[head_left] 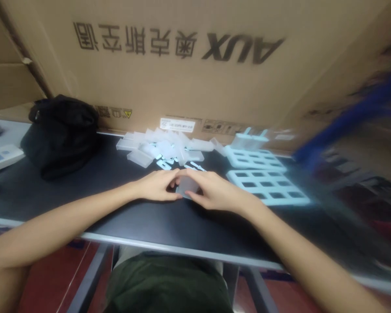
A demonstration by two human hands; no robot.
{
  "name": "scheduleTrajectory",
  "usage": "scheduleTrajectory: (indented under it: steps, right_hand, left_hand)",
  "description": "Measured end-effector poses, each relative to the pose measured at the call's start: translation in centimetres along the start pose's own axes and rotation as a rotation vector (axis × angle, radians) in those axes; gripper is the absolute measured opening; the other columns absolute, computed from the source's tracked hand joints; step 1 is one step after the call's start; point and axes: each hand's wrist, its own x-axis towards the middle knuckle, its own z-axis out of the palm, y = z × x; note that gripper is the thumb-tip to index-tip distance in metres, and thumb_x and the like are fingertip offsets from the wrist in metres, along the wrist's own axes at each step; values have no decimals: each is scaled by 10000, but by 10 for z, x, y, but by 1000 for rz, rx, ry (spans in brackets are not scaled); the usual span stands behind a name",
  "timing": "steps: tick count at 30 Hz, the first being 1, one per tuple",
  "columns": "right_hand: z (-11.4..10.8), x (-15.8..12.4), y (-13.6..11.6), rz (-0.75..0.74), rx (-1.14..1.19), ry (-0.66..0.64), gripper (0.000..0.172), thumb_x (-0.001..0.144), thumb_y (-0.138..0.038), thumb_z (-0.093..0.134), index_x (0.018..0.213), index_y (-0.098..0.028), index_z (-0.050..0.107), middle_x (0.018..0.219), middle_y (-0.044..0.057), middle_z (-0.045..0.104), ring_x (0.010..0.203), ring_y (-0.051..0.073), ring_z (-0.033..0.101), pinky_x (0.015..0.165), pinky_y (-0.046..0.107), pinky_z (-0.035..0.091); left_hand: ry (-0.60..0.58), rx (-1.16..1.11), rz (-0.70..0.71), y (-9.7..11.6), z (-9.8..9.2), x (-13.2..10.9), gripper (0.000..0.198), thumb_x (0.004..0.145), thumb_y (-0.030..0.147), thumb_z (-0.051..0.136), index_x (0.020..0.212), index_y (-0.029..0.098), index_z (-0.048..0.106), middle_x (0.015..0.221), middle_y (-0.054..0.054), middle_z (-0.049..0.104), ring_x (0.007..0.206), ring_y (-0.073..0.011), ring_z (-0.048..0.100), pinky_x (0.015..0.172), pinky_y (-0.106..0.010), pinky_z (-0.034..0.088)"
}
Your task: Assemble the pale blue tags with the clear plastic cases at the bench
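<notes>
Close to the middle of the dark table, a small translucent plastic mold [186, 184] is held between both hands. My left hand [158, 184] grips its left side, with the fingers curled and the thumb along the near edge. On the other side, my right hand [215, 189] has its fingers over the top and its thumb on the near face. Just beyond the hands lies a loose pile of translucent plastic molds [140, 157], with pale blue stick pieces [164, 164] among them. Fingers hide part of the held mold.
Two pale blue slotted trays, a far tray [263, 164] and a near tray [295, 201], lie at right. The far one carries upright molds [244, 142] with sticks. A black bag [60, 134] and a white device [3, 156] are at left. A large cardboard box [182, 87] stands behind.
</notes>
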Motion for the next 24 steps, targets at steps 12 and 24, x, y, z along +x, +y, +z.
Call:
scheduleTrajectory:
  steps: [12,24]
  right_hand:
    - [-37,-11,46,268,-146,227,400,1084,-420,360,1249,-198,649,934,61,751,840,224,699,784,359,514]
    - [-7,-1,89,431,-207,100,238,860,-164,637,1096,-159,670,872,57,775,767,191,710,741,292,507]
  left_hand:
    - [334,-634,-9,0,-12,2,394,913,434,750,1060,228,448,1075,-45,630,887,-144,623,810,-293,512]
    - [395,-416,56,-3,-2,1,413,890,459,807,1166,214,624,1160,-101,692,1078,-235,663,959,-382,518]
